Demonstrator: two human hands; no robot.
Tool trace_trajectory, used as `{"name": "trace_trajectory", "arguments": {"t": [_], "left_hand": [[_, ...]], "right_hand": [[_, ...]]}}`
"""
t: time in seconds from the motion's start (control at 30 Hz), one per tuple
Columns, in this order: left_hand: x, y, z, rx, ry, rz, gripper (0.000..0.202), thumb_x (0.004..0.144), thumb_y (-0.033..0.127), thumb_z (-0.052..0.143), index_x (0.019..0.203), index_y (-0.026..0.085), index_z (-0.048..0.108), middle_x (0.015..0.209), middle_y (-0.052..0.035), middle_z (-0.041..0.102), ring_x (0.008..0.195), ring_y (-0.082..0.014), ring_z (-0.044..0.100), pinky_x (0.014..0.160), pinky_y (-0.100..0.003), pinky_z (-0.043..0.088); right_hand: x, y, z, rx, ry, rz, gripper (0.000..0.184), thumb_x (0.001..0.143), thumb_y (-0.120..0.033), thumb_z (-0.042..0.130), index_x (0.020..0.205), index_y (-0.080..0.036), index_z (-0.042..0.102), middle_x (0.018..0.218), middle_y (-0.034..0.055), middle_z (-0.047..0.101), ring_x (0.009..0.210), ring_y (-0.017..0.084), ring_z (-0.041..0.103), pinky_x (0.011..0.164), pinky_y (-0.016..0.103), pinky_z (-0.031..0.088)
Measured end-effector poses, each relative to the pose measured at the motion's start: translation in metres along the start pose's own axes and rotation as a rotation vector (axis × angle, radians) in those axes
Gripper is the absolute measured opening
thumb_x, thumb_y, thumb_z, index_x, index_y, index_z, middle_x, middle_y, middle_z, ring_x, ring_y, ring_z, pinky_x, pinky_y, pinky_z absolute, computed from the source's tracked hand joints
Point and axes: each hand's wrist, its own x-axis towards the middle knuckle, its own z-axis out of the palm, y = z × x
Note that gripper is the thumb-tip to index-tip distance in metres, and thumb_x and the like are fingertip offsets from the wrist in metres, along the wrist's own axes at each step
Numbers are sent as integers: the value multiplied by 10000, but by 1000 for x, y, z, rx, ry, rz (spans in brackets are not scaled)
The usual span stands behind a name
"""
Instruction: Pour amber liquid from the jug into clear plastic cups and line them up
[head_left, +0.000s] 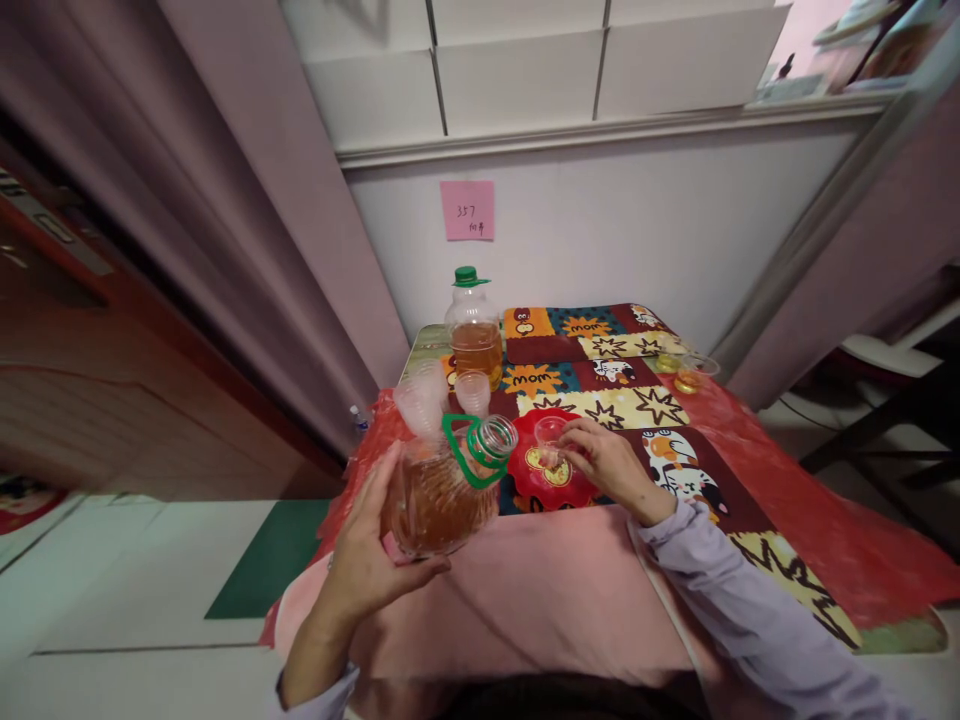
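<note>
Left hand (pixel 367 550) wrapped round an open bottle (pixel 442 505) of amber stuff, kinda tilted; right hand (pixel 604 458) pinching a clear cup (pixel 550 434) over the red plate (pixel 566 497). Capped jug (pixel 478 347) stands further back.

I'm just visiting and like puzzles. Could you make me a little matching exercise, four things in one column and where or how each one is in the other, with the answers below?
Things
1. Pink note
2. Red dish
3. Green-capped bottle
4. Uncapped bottle

Place or state
A. Held tilted in the left hand
B. Stuck up on the wall
C. Below the right hand
D. Standing upright, held by nobody

Right pairs: 1-B, 2-C, 3-D, 4-A
</note>
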Motion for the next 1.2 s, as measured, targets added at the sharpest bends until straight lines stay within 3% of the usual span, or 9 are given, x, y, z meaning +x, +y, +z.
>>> {"name": "trace_trajectory", "arguments": {"t": [0.13, 0.33, 0.5, 0.63, 0.77, 0.9, 1.07, 1.13, 1.2], "left_hand": [[0, -3, 1, 9, 4, 10, 1409, 662, 702, 1006, 1802, 329, 267, 1822, -233, 416, 1607, -493, 502, 1278, -720, 451], [1, -8, 3, 46, 13, 89, 1415, 644, 741, 997, 1799, 342, 283, 1795, -233, 461, 1608, -505, 493, 1259, -727, 477], [1, 0, 3, 71, -6, 78, 1399, 668, 721, 999, 1801, 323, 280, 1791, -231, 467, 1625, -494, 476, 1282, -702, 468], [2, 9, 9, 74, -21, 69, 1422, 676, 745, 984, 1806, 295, 248, 1802, -261, 433, 1627, -484, 481, 1292, -717, 445], [5, 17, 16, 102, -48, 40, 1453, 670, 774, 971, 1810, 266, 227, 1806, -271, 421, 1634, -471, 477, 1303, -705, 432], [11, 23, 21, 163, -79, 45, 1431, 671, 813, 943, 1809, 286, 253, 1795, -248, 454, 1629, -477, 481, 1304, -690, 436], [17, 28, 18, 184, -169, 77, 1551, 610, 932, 866, 1833, 298, 153, 1826, -247, 402, 1639, -497, 457, 1294, -684, 444], [18, 27, 12, 159, -143, 82, 1474, 630, 973, 806, 1815, 285, 264, 1814, -235, 429, 1640, -495, 456, 1321, -686, 394], [16, 23, 5, 94, -29, 33, 1226, 760, 961, 727, 1743, 280, 457, 1775, -203, 507, 1631, -463, 474, 1351, -666, 335]], "right_hand": [[-1, -6, -9, 27, 36, 18, 133, 1069, -296, 703, 1112, -249, 819, 1254, 120, 818, 1002, 265, 820, 855, 394, 663], [-4, -57, -17, 421, 224, 76, 476, 1002, -524, 808, 1407, -294, 712, 1284, 133, 803, 1094, 315, 802, 971, 488, 684], [-8, -118, 23, 985, 45, 2, 1112, 748, -804, 931, 1639, -313, 481, 1582, 175, 662, 1399, 382, 712, 1150, 566, 628], [-7, -143, 52, 1229, -8, 76, 1136, 608, -781, 1019, 1520, -292, 550, 1523, 168, 700, 1370, 401, 726, 1176, 606, 602], [-1, -142, 61, 1462, -134, 204, 1024, 540, -691, 1088, 1360, -266, 645, 1320, 140, 805, 1240, 390, 791, 1122, 585, 632], [3, -132, 62, 1498, -156, 181, 980, 515, -682, 1097, 1312, -278, 695, 1295, 131, 815, 1330, 402, 747, 1218, 600, 560], [-1, -120, 66, 1467, -116, 205, 1046, 536, -666, 1099, 1404, -283, 660, 1343, 145, 788, 1505, 434, 624, 1297, 647, 463], [-2, -118, 68, 1465, -121, 206, 1097, 547, -672, 1093, 1464, -287, 631, 1367, 152, 778, 1551, 436, 580, 1310, 647, 446], [-3, -116, 70, 1485, -109, 215, 1163, 547, -670, 1095, 1523, -287, 591, 1416, 164, 758, 1559, 436, 572, 1312, 644, 443]]}}
